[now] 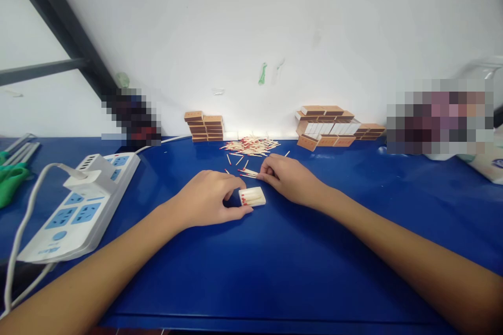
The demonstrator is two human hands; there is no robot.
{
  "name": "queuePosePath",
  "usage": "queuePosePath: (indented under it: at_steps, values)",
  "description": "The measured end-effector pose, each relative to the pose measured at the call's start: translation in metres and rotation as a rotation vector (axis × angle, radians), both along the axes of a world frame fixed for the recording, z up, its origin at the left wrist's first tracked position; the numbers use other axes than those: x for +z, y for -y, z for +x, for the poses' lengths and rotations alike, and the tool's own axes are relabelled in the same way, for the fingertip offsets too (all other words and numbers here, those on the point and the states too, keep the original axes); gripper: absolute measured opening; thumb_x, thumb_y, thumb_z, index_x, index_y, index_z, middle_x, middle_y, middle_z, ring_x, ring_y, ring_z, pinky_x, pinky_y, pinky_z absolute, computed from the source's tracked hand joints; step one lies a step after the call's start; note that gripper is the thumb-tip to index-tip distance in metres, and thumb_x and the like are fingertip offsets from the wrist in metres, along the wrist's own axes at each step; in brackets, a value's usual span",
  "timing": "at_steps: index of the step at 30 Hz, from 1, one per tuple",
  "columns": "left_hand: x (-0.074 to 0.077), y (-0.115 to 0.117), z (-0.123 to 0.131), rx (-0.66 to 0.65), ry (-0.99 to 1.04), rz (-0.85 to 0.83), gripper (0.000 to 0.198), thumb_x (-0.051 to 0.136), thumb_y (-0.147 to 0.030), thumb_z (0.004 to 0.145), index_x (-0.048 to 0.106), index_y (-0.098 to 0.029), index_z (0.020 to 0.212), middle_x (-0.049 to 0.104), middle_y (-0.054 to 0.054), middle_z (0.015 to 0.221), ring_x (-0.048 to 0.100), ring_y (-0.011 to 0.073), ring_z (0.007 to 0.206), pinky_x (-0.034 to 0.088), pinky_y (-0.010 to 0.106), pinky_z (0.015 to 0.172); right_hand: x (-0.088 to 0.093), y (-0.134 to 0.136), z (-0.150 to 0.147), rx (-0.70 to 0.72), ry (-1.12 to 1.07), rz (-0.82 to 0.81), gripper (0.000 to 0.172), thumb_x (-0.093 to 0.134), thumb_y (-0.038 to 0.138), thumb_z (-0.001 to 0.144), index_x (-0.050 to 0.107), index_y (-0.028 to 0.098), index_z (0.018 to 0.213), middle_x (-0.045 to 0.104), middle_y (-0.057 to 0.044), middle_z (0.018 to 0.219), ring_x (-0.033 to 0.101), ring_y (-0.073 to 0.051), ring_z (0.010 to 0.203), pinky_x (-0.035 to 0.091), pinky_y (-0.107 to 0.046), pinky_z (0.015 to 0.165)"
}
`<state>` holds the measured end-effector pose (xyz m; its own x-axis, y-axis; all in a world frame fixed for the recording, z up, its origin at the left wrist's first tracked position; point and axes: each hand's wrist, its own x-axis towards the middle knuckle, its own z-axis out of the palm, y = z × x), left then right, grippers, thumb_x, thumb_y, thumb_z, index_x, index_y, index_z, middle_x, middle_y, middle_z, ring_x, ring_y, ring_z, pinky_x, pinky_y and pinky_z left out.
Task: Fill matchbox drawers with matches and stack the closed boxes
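My left hand [212,196] grips a small white matchbox tray [262,200] at its left end, thumb at the near side and fingers at the far side. Several red-tipped matches [253,198] lie inside the tray, heads to the left. Just beyond and to the right, my right hand [288,175] is closed in a pinch on a few matches [248,172] low over the table, their red heads pointing left. A loose pile of matches [253,145] lies farther back, with a few strays in front of it.
Matchboxes stand stacked by the wall, one stack [204,128] left of the pile and a larger stack [326,128] to the right. A white power strip [90,214] with a plugged-in charger and cable lies at left, near green-handled scissors [13,183]. The table [275,272] is blue.
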<state>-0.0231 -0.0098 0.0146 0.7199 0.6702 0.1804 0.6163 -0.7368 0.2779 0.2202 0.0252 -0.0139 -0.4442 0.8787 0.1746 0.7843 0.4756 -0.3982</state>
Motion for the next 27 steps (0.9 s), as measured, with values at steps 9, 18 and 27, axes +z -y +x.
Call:
queuePosePath:
  at_steps: [9, 18, 27]
  values:
    - [0.0, 0.0, 0.0, -0.004, -0.006, 0.017, 0.024, 0.071, -0.043, 0.09, 0.075, -0.02, 0.095, 0.064, -0.003, 0.067, 0.055, 0.0125, 0.057, 0.035, 0.027, 0.055, -0.007, 0.001, -0.017, -0.005, -0.069, 0.121, 0.017, 0.06, 0.032, 0.101, 0.06, 0.02, 0.09, 0.065, -0.005, 0.094, 0.057, -0.016, 0.077, 0.04, -0.03, 0.068]
    - [-0.001, -0.001, 0.0, -0.005, -0.018, 0.003, 0.025, 0.071, -0.044, 0.089, 0.075, -0.02, 0.096, 0.065, -0.003, 0.069, 0.056, 0.0126, 0.059, 0.035, 0.028, 0.056, -0.011, -0.005, -0.023, 0.003, -0.097, 0.102, 0.017, 0.067, 0.036, 0.098, 0.063, 0.02, 0.094, 0.065, -0.005, 0.1, 0.061, -0.018, 0.087, 0.042, -0.031, 0.073]
    - [0.001, 0.0, 0.0, 0.012, -0.018, 0.001, 0.026, 0.072, -0.044, 0.089, 0.076, -0.02, 0.099, 0.066, -0.002, 0.07, 0.056, 0.0131, 0.059, 0.034, 0.027, 0.056, 0.008, 0.001, -0.003, 0.031, 0.066, -0.044, 0.021, 0.059, 0.032, 0.103, 0.058, 0.019, 0.087, 0.064, -0.006, 0.098, 0.057, -0.017, 0.077, 0.042, -0.031, 0.07]
